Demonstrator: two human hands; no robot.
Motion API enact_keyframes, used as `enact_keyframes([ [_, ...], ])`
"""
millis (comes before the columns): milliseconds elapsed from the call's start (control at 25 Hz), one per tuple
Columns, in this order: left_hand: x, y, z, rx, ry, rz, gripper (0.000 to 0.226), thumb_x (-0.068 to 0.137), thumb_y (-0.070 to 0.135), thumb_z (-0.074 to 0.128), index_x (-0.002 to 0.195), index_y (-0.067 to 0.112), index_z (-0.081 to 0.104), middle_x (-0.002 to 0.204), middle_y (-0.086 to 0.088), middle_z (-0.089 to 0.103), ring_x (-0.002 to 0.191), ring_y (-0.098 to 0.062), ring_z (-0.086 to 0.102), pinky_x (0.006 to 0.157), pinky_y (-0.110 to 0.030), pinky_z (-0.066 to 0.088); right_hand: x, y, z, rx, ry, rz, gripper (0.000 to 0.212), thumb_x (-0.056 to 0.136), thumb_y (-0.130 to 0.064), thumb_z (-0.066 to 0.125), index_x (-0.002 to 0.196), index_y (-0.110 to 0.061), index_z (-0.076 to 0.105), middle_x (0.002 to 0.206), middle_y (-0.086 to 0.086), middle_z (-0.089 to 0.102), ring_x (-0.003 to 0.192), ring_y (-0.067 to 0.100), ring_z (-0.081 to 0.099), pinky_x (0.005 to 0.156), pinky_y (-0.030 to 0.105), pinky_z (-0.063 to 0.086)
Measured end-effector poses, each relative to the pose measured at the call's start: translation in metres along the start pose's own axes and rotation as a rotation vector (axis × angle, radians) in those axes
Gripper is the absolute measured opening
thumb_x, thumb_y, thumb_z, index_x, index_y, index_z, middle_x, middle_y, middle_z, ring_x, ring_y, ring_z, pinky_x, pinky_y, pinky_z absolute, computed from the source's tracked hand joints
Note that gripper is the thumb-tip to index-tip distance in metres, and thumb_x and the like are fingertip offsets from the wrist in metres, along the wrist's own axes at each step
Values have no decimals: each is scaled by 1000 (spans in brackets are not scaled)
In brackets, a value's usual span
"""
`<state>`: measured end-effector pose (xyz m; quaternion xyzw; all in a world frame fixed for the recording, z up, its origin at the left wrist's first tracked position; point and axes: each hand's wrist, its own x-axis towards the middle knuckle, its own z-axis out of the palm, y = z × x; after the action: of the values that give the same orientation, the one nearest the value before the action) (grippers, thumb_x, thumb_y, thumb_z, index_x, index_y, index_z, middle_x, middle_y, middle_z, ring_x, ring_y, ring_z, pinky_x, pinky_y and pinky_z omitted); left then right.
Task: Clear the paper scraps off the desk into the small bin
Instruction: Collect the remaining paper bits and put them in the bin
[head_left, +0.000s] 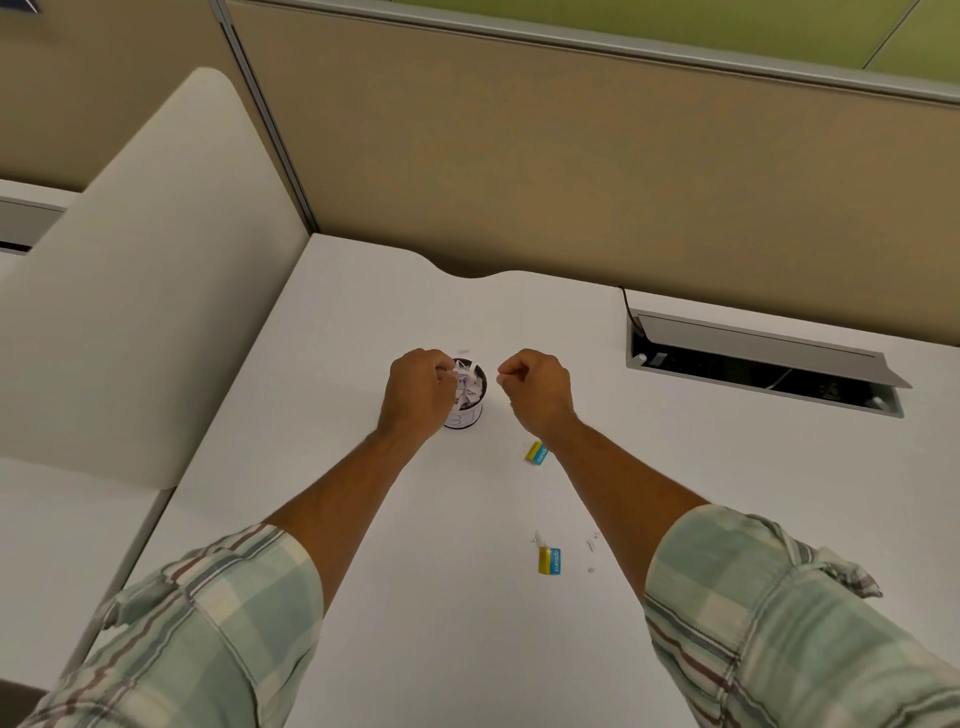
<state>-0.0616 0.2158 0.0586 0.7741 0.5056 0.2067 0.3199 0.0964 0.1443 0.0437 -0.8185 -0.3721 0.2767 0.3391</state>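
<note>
Two arms in rolled-up checked sleeves (769, 597) reach out over the white desk (363, 519). Closest to the person lies a small yellow and blue scrap (549, 560), with its long side pointing away from the person, and a few tiny white paper bits (538, 537) sit just beside it. A little farther out lies a second yellow and blue scrap (536, 452), tilted, near the right wrist. These scraps lie flat on the desk and are not yet picked up, so the job looks only partly done. Farther still is the small bin (467, 405), a little round cup that stands upright with its open top facing up, so paper can drop straight in. It is already stuffed with crumpled white paper. The left hand (418, 387) is right over the bin's rim, fingers curled shut on a white bit, likely to push it down inside. The right hand (535, 387) is just beside the bin, curled into a fist; whether it holds anything I cannot tell. Beyond them is an open cable hatch (763, 358).
</note>
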Motion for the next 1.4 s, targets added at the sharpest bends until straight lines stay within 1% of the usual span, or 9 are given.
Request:
enact_keyframes([
  [160,-22,17,23,-46,21,98,11,89,8,63,81,5,71,87,-3,72,86,-9,61,76,-18,48,-16,34,-29,54,24,48,12,89,-7,63,89,-14,73,79,-12,67,81,15,68,76,36,62],
  [240,-34,22,42,-66,-45,109,10,90,11,64,86,6,72,88,-2,70,87,-14,65,77,-22,50,-26,63,-49,18,43,82,14,90,-6,61,88,-14,72,80,-12,67,79,12,65,75,34,61],
  [400,-57,25,83,-20,-209,93,14,90,16,70,100,8,73,97,-6,71,86,-15,63,79,-25,50,-45,125,-95,-152,67,185,21,92,-4,54,87,-17,69,92,-3,71,85,13,64,62,14,46],
  [520,-74,26,108,47,-288,46,15,88,16,71,102,10,73,99,-7,69,90,-19,65,77,-23,47,-60,165,-120,-220,76,275,22,93,-4,51,89,-17,68,97,1,71,85,16,63,59,16,44],
  [720,-101,20,133,187,-424,-163,24,89,24,71,109,12,69,115,-6,68,106,-21,65,85,-26,50,-80,214,-138,-304,29,347,21,96,-14,60,117,-15,65,119,8,63,107,24,62,91,32,52],
  [840,-117,15,139,295,-448,-250,22,91,28,67,104,11,67,111,-6,69,101,-21,65,75,-24,45,-86,224,-134,-344,-31,363,29,98,-17,57,126,-15,60,126,10,56,112,27,60,93,34,51],
  [1000,-131,16,143,376,-451,-317,20,93,27,64,99,9,67,103,-8,71,94,-22,67,68,-25,43,-102,228,-114,-429,-127,315,29,100,-19,52,129,-15,55,125,10,50,111,27,60,85,29,49],
  [1280,-148,30,162,207,-479,-433,16,92,22,67,89,7,74,95,-8,75,89,-21,71,71,-28,58,-134,212,-62,-484,-298,101,30,98,-10,49,127,-12,53,123,11,51,110,24,60,94,28,50],
  [1400,-152,35,167,106,-502,-428,15,92,19,65,88,15,79,98,-1,77,83,-12,67,60,-16,49,-140,207,-49,-441,-342,66,28,98,-10,53,126,-12,56,121,11,53,105,24,60,89,27,50],
])
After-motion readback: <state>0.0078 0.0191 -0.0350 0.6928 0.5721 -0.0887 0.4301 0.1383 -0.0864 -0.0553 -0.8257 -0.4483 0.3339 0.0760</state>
